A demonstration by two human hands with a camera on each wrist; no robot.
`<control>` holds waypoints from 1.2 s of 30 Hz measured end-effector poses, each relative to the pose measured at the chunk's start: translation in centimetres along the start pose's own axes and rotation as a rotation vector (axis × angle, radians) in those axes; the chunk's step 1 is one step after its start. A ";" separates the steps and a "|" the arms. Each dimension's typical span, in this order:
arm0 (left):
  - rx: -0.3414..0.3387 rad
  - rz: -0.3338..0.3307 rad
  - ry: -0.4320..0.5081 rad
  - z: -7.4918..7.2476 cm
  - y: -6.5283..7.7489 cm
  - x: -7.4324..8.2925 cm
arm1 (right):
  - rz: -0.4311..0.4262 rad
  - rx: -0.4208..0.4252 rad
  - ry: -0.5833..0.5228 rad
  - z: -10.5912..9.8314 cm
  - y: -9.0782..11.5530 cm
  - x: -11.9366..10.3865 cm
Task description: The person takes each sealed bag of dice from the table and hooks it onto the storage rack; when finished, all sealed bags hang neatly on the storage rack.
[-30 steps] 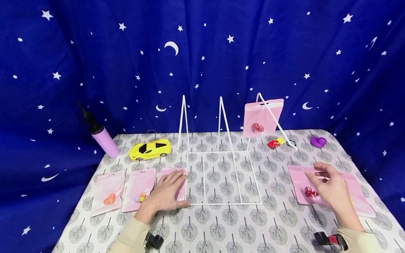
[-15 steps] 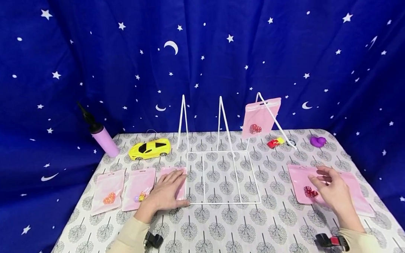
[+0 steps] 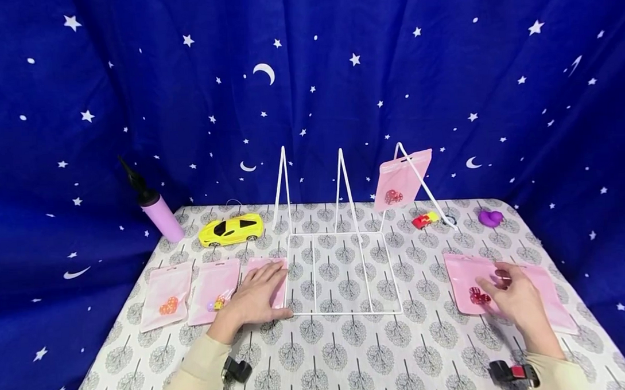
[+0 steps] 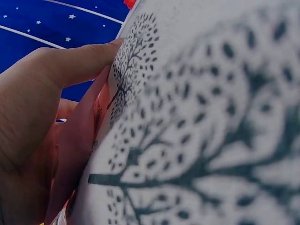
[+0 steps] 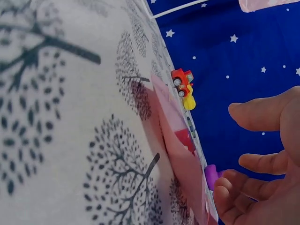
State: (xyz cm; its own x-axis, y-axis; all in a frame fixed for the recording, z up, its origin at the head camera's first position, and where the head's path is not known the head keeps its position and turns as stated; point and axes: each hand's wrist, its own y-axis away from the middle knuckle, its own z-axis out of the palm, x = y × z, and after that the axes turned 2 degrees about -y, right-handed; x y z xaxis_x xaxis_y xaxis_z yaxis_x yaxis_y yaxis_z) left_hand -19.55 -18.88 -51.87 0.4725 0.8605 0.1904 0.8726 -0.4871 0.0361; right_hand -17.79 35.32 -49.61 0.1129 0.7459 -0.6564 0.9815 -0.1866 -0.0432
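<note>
My left hand rests with straight fingers on a pink zip bag, its thumb by the near left corner of a white wire rack. The left wrist view shows the bag's pink edge beside that thumb. My right hand hovers with loosely bent fingers over a pink zip bag holding red dice; in the right wrist view a gap shows between fingers and bag. Another pink bag lies partly under this hand. One more pink bag with red dice hangs on the rack's right prong.
Two pink bags lie at left, one with orange dice, one with small coloured pieces. Behind stand a yellow toy car and a lilac hand pump. A red-yellow toy vehicle and a purple duck sit back right.
My right hand has sunk slightly and shifted a little right over the bag with the red dice. The hanging bag has turned a little on its prong. The left hand stays still.
</note>
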 end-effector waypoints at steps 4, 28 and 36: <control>0.002 0.003 0.005 0.2 0.0 0.0 | -0.003 -0.009 0.029 0.1 0.0 0.5; 0.001 0.000 0.009 -0.1 0.1 0.1 | 0.047 -0.150 0.249 0.2 -1.0 0.5; 0.005 0.003 0.010 -0.1 0.1 0.1 | 0.152 -0.159 0.248 0.4 -1.1 0.3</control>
State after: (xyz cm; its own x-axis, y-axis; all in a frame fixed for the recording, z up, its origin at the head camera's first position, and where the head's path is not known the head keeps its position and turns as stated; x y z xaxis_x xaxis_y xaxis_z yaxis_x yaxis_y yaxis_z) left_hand -19.44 -18.85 -51.76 0.4738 0.8574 0.2007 0.8717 -0.4890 0.0310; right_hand -18.91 35.45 -50.07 0.2745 0.8538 -0.4423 0.9603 -0.2198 0.1718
